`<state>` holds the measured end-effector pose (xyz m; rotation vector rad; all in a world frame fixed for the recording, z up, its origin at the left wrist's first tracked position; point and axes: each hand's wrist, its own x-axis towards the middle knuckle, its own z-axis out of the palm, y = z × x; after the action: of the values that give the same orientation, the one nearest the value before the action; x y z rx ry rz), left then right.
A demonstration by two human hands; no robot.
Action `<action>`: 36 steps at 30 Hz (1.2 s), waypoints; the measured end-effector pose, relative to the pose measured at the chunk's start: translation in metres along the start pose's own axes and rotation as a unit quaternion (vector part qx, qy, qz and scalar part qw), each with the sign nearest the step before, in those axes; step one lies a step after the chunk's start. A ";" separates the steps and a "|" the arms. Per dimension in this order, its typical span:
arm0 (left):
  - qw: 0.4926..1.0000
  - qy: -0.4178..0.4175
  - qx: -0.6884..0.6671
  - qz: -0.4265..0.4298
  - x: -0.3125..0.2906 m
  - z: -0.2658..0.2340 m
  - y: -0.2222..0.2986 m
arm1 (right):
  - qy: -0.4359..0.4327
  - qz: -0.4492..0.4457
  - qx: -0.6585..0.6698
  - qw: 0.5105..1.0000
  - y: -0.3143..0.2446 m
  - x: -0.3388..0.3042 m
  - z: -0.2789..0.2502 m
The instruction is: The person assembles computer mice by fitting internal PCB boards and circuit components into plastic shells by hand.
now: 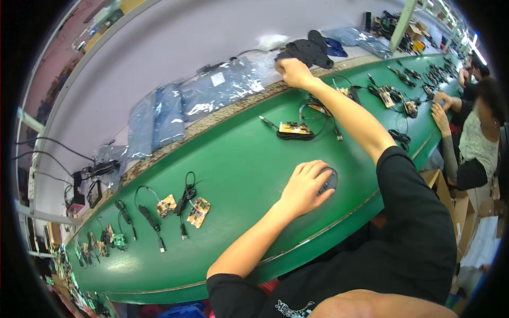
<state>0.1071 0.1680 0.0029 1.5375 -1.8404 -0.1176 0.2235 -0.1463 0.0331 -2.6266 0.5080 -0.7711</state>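
Over the green work surface, my left hand (305,188) has its thumb and fingers closed around the edge of a dark oval shell (330,183) with pale marks on it. My right hand (293,72) reaches across to the far ledge, its fingers curled beside a pile of black flat pieces (305,52). Whatever those curled fingers may hold is hidden. Between the two hands lies a small circuit board (295,129) with a coiled black cable. Another board with cable (345,92) sits partly behind my right forearm.
To the left, circuit boards (198,213) with USB cables lie along the green belt (238,175). Clear plastic bags (222,85) cover the stone-like ledge. More boards (385,97) run off to the right, where a co-worker's hands (441,111) rest at the belt edge. Cardboard boxes (464,217) stand beside me.
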 end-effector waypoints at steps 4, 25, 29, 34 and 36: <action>0.997 0.019 0.016 -0.067 -0.010 -0.019 0.001 | 0.028 -0.039 0.323 0.945 -0.047 -0.064 -0.053; 0.984 0.016 0.034 -0.175 -0.020 -0.028 0.021 | -0.175 -0.174 0.235 0.940 -0.049 -0.256 -0.099; 0.987 0.014 0.028 -0.161 -0.017 -0.027 0.023 | -0.177 -0.170 0.207 0.947 -0.053 -0.254 -0.099; 0.985 0.018 0.043 -0.167 -0.023 -0.030 0.023 | -0.135 -0.108 0.295 0.940 -0.049 -0.240 -0.108; 0.985 0.022 0.031 -0.169 -0.025 -0.029 0.021 | 0.001 -0.053 0.276 0.960 -0.027 -0.217 -0.122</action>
<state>0.1070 0.2066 0.0239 1.8723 -1.5477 -0.1842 -0.0105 -0.0578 0.0452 -2.1412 0.1216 -0.8093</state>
